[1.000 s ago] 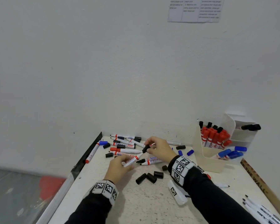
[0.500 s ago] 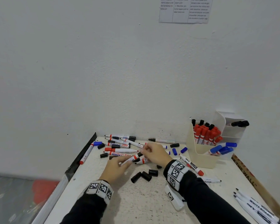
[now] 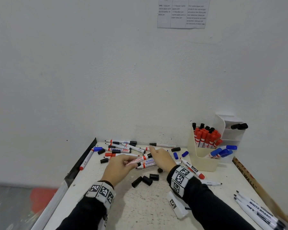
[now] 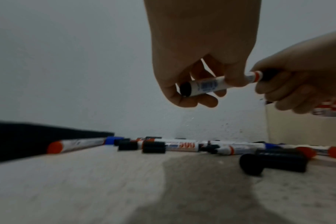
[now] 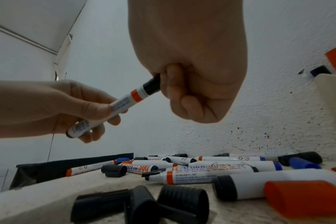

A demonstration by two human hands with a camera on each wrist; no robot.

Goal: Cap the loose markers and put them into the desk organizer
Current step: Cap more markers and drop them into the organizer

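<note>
A white whiteboard marker (image 3: 136, 161) with a red band is held in the air between both hands, above the loose pile. My left hand (image 3: 128, 162) grips its barrel (image 4: 211, 86) near the tail. My right hand (image 3: 154, 154) is curled round the black cap (image 5: 152, 86), which sits over the marker's tip end. The cream desk organizer (image 3: 204, 161) stands at the right against the wall, with red-capped and blue-capped markers (image 3: 206, 136) in it. Several loose markers (image 3: 121, 149) and black caps (image 3: 146, 180) lie on the table.
A white compartment (image 3: 231, 135) behind the organizer holds black caps. Blue caps (image 3: 179, 155) lie near the organizer. Thin markers (image 3: 256, 211) lie at the front right. A black strip (image 3: 83, 160) runs along the table's left edge. The wall stands close behind.
My right hand has brought the black cap down onto the tip of the marker in my left hand. Both hands have drawn together over the pile.
</note>
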